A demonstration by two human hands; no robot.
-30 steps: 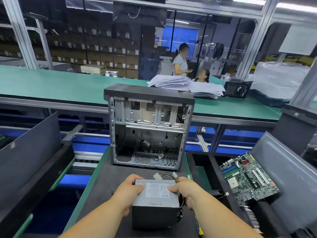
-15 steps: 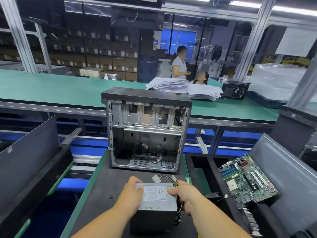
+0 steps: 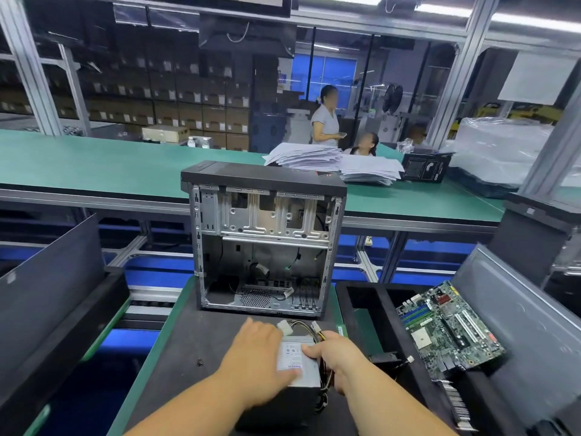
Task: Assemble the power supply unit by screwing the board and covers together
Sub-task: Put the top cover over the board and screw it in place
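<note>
Grey metal power supply unit [image 3: 298, 366] sits on the dark mat of the table [image 3: 188, 357], just in front of the open computer case [image 3: 264, 240], near the lower edge of view. Change over the last second: left hand [image 3: 257, 369] went from gripping the unit's left side to lying across its top, over the label, with fingers fairly flat and spread; it is blurred, so exact contact is unclear. Right hand [image 3: 338, 357] now curls round the unit's right edge with the thumb on top, close against the cable bundle [image 3: 301, 328]; whether it also pinches the wires I cannot tell. Unit looks turned a bit and lower in frame than a second ago, though the camera also shifted. Case is unchanged, standing upright with its side open and its bay empty. Motherboard [image 3: 446, 328] lies tilted in the black tray [image 3: 364, 297] to the right, untouched. Two small dark screws [image 3: 199, 362] lie on the mat left of the unit. Judgement: the unit is being reoriented or regripped before going into the case; no screwing has started, task early.
</note>
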